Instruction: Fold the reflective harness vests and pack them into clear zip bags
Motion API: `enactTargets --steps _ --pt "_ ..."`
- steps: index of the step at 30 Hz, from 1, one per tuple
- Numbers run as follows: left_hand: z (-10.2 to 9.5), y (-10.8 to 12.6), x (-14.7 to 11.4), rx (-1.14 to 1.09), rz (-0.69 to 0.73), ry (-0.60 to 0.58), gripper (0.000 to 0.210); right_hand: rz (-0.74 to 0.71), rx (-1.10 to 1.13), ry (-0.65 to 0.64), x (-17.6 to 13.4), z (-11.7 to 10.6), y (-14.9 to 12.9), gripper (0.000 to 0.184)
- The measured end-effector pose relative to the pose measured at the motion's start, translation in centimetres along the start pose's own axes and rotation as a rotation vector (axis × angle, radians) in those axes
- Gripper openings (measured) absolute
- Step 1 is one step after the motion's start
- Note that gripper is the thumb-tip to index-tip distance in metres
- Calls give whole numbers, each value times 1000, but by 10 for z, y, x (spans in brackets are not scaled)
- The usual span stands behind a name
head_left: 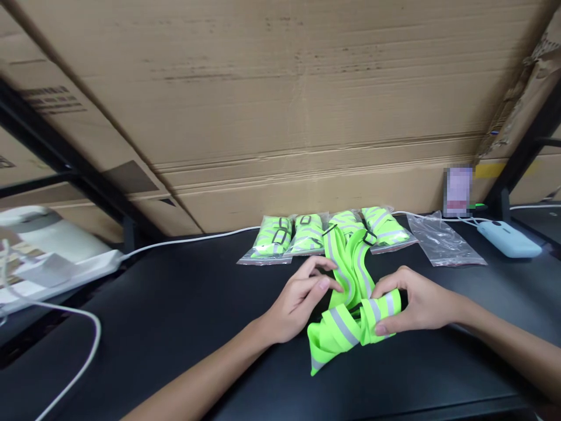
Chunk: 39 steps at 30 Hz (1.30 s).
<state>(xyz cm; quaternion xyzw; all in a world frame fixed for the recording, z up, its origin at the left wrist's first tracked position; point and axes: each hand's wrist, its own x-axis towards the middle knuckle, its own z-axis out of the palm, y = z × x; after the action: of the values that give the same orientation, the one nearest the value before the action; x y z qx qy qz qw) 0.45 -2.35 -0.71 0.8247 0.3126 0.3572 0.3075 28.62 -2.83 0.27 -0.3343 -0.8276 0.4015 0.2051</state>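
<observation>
A neon yellow-green reflective vest (pixel 339 333) made of straps with grey stripes lies partly folded on the black table. My right hand (pixel 414 301) grips the right end of its folded part, thumb in front and fingers behind. My left hand (pixel 302 298) is open beside the loose straps, its fingers bent and apart, with the fingertips at the left strap's edge. Whether they touch it I cannot tell. From the folded part the loose straps run back to two black buckles (pixel 369 237). Behind lie several clear bags with folded vests, one being this bag (pixel 272 237).
A flat clear plastic bag (pixel 445 240) lies at the back right, near a light blue power bank (pixel 509 238) and a blurred upright device (pixel 457 190). A white power strip (pixel 94 266) with cables is at the left. Cardboard (pixel 307 105) walls the back, between black metal posts.
</observation>
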Motion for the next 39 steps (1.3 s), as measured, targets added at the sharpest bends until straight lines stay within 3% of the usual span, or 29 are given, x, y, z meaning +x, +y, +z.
enactTargets --steps 3,7,12,18,21,27,39 --pt "1 -5 2 128 -149 167 28 -11 15 -23 0 -1 -2 36" --pt "1 -9 5 48 -304 128 24 -28 -17 -20 1 0 -3 39" --pt "3 -6 6 -104 -287 32 34 -41 -54 -24 0 2 -4 38" --pt "6 -7 6 -45 -333 165 33 -34 -36 33 -1 0 -10 45" --pt "7 -7 6 0 -362 201 31 -54 -21 60 -1 2 -10 37" --pt "5 -4 6 46 -360 162 31 32 -175 138 -1 7 -5 36" --pt "-3 -4 7 57 -314 93 40 101 -324 123 3 4 -11 31"
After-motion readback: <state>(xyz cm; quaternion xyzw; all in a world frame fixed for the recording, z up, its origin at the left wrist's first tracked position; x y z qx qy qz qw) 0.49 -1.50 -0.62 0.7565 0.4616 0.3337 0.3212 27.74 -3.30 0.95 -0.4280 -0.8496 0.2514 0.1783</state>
